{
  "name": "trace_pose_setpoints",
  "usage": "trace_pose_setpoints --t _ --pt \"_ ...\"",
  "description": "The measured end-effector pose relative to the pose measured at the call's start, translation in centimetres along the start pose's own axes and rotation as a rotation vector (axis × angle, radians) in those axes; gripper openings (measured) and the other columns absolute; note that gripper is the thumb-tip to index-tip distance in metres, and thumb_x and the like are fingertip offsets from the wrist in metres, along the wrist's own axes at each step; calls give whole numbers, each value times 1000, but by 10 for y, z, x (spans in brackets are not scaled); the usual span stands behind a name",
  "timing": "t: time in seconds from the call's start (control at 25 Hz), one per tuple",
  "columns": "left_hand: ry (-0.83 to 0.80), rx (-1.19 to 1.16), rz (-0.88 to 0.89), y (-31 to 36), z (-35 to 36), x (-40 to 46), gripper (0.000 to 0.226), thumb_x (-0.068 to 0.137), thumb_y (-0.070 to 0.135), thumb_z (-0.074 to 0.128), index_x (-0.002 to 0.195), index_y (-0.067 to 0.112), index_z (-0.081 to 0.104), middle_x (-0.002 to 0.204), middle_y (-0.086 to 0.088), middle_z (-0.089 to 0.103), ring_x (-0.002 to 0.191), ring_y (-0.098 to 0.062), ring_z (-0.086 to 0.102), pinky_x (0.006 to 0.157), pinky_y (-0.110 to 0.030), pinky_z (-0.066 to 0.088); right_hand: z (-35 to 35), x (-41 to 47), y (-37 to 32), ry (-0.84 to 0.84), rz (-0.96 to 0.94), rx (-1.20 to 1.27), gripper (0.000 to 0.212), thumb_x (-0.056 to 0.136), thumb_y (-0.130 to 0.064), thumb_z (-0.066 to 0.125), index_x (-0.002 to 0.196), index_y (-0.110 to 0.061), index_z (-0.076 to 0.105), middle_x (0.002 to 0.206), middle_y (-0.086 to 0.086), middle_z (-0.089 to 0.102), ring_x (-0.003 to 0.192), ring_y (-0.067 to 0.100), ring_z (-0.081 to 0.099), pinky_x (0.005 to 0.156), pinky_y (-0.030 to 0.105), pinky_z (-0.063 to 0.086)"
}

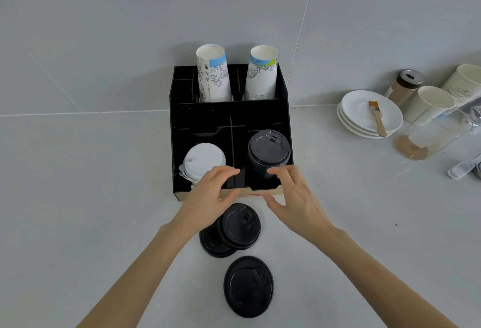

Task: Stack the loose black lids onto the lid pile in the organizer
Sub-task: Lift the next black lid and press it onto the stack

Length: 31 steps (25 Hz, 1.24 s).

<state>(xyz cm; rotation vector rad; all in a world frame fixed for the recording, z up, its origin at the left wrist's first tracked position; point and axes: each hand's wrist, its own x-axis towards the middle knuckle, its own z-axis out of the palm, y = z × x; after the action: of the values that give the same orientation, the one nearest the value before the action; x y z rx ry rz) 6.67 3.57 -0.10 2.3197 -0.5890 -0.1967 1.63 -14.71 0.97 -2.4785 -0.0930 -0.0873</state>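
I see both my hands empty with fingers [229,171] spread, the two overlapping lids [238,226] directly beneath my left hand [208,197], nearer than my right hand [291,197], pile [268,150] just beyond.

I note matt black plastic lids [248,286], a glossy black organizer [205,116], printed paper cups [213,75], glazed white saucers [371,111] and a wooden-handled brush [377,118].

Single head view, steep downward, close over organizer [229,119] against wall.
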Motion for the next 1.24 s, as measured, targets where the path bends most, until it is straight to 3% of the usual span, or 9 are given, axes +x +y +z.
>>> trace_pose_setpoints --t 0.16,0.32,0.48,0.88,1.12,1.24 --pt "-100 -13 -58 -14 13 -25 47 87 23 55 130 19 38 136 2 43 118 -3 36 104 -19 27 32 -24 1 -214 103 60 60 83 -32 58 133 -19 26 130 7 37 118 22 42 95 30 40" --pt "-181 15 -137 -25 24 -41 56 85 27 56 134 18 30 142 0 36 130 -15 33 108 -23 24 54 -35 2 -378 191 19 78 81 -39 59 139 -20 11 136 9 31 126 25 33 103 35 36" --pt "-212 53 -158 -27 29 -47 60 83 36 54 135 19 29 141 0 36 128 -18 33 109 -31 26 64 -36 2 -351 218 40 78 79 -35 62 138 -18 14 135 11 32 126 25 32 102 34 37" --pt "-257 35 -148 -20 23 -49 93 57 67 40 136 21 26 142 3 33 130 -16 32 109 -28 24 54 -37 6 -231 210 223 62 75 -30 68 128 -16 38 129 1 43 118 17 45 101 30 41" --pt "-154 -2 -50 -7 10 -47 73 74 52 56 135 23 29 140 9 35 122 0 30 106 -19 23 29 -34 3 -167 135 227 60 75 -30 69 126 -19 41 126 -5 45 110 7 44 94 20 39" --pt "-99 -16 -7 1 1 -43 61 81 37 60 134 24 31 131 19 32 120 3 30 104 -17 23 11 -29 -2 -135 84 221 57 75 -28 70 124 -21 44 120 -9 45 106 6 45 85 6 36"
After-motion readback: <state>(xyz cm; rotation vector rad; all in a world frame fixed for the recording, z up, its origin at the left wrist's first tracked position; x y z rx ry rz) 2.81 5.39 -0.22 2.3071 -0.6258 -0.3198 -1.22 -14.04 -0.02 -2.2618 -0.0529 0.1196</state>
